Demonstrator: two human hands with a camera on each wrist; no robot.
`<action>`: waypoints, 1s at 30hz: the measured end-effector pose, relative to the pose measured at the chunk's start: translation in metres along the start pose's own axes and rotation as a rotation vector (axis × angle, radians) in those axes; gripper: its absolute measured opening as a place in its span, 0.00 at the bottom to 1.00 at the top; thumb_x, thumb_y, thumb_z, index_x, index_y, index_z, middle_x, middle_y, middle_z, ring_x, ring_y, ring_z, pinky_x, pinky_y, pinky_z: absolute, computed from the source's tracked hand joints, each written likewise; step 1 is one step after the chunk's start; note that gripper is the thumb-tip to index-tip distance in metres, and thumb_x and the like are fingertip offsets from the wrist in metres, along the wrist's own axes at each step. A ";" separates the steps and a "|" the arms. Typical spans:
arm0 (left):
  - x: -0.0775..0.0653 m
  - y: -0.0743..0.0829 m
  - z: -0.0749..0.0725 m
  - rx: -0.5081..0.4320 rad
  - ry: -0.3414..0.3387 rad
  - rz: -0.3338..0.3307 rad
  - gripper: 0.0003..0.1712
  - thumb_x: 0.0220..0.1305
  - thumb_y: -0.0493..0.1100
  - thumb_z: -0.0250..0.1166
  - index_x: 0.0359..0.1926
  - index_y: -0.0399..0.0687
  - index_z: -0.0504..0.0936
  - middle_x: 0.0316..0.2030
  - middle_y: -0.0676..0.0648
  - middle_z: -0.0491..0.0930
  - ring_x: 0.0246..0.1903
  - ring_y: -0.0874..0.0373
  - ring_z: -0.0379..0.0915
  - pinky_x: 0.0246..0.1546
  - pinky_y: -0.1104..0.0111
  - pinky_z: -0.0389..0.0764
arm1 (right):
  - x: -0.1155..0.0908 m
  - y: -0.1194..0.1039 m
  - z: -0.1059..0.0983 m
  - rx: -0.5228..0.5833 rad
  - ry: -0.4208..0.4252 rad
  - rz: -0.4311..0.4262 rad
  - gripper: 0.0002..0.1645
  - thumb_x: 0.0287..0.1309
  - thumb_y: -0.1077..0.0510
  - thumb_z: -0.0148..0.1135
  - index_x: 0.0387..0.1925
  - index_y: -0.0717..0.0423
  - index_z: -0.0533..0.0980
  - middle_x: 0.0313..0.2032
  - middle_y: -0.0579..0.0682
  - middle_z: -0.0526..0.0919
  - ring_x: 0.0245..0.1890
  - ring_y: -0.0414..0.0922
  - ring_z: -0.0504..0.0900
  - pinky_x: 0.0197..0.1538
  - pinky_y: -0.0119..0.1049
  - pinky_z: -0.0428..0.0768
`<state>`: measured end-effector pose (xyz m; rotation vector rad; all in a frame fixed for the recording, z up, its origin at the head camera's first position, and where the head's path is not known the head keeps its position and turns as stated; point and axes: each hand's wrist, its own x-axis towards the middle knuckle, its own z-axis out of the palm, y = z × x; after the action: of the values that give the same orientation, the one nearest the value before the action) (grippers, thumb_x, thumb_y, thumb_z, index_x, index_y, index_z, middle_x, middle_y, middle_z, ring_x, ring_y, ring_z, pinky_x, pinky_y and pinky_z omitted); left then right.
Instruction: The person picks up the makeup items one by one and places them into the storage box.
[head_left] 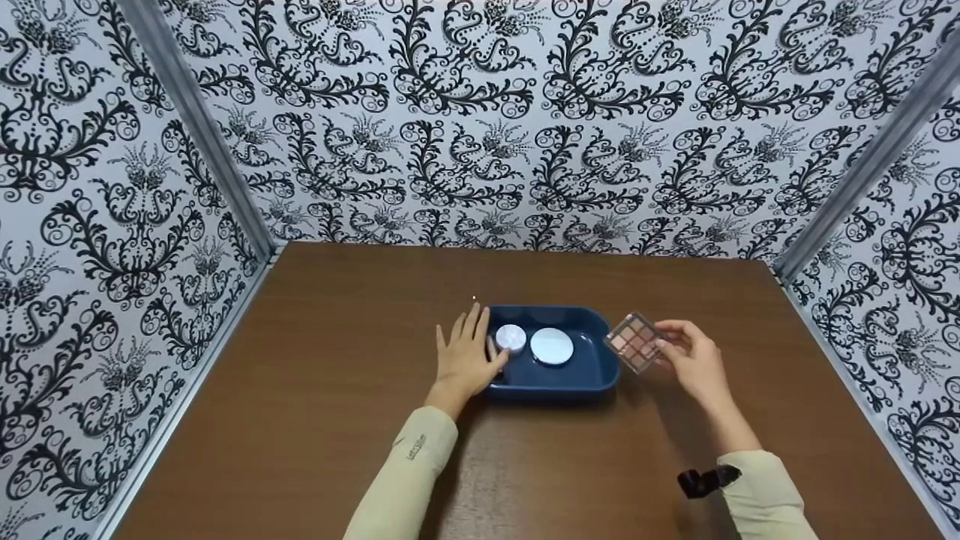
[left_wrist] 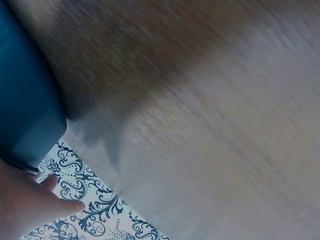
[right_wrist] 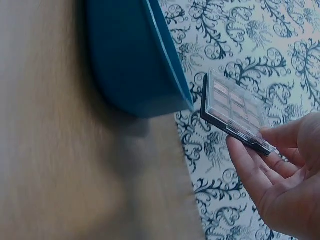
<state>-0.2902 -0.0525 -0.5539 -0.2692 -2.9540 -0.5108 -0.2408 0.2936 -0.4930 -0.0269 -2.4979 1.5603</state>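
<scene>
My right hand (head_left: 694, 360) pinches an eyeshadow palette (head_left: 634, 343) with a clear lid and several pinkish-brown pans, thumb on top and fingers beneath. The palette is held tilted beside the right end of a dark blue tray (head_left: 555, 393), also seen in the right wrist view. At the tray's left end lies my left hand (head_left: 466, 358), fingers straight and spread along the outside, thumb reaching over the rim. Inside the tray sit a small round white-lidded container (head_left: 511, 338) and a larger round white compact (head_left: 552, 346). A slim item (head_left: 492, 349) beside the left thumb is partly hidden.
The tray stands on a brown wooden table (head_left: 337, 337). Walls covered in black-and-white scroll pattern (head_left: 480, 150) enclose the back and sides, with grey metal posts (head_left: 202, 127) at the corners. A black strap (head_left: 705, 481) is on the right wrist.
</scene>
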 end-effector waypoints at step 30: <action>0.000 0.000 0.001 -0.006 -0.014 -0.007 0.48 0.65 0.68 0.54 0.79 0.55 0.52 0.79 0.49 0.51 0.76 0.46 0.51 0.74 0.37 0.45 | 0.007 -0.018 0.091 -0.332 -0.275 -0.150 0.10 0.65 0.68 0.59 0.46 0.56 0.77 0.47 0.58 0.85 0.41 0.51 0.82 0.46 0.47 0.79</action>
<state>-0.2901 -0.0520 -0.5544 -0.2644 -2.9686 -0.5204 -0.2624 0.2054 -0.5149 0.3402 -2.8666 1.1449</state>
